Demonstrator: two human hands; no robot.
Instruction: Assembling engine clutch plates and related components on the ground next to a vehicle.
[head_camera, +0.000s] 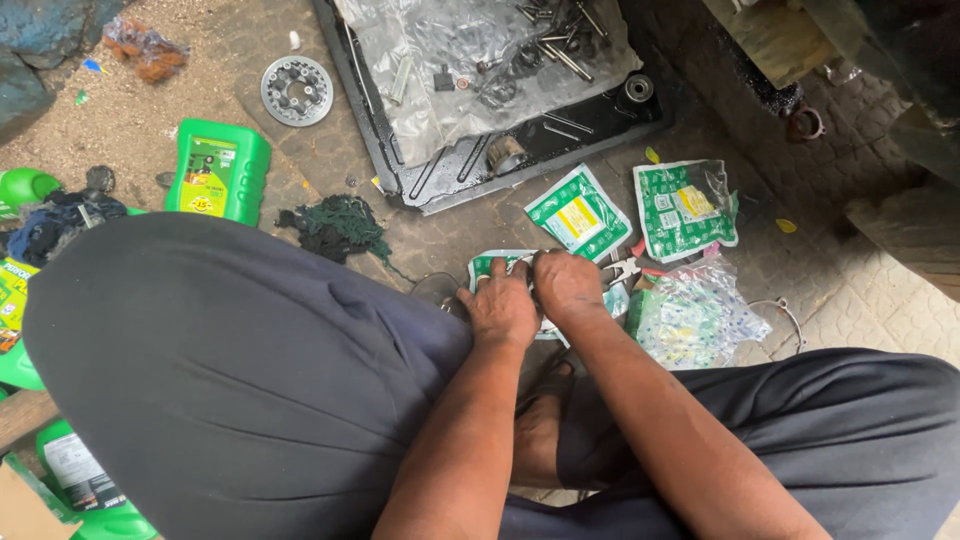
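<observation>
Gripping one green-and-white packet (490, 266) between them, both hands sit low between the knees, knuckles up.

- Left hand (502, 305): fingers curled down onto the packet's near-left part; clamped on it.
- Right hand (567, 283): touching the left, fingers closed on the packet's top edge; most of the packet is hidden beneath the two hands.
- Pliers (624, 268): just right of the right hand, on the ground.
- Two more packets: one (579, 213) just beyond the hands, a torn one (683, 208) farther right.
- Clear bag (695, 318) of small printed pieces: right of the right hand, beside the pliers.
- Black tray (590, 125): well beyond the hands, lined with clear plastic, holding bolts and small metal parts.
- Round metal plate (296, 91): beyond and left, beside the tray.
- Dark green rag (335, 227): left of the hands, beyond the knee.
- Green jug (217, 170): farther left.
</observation>
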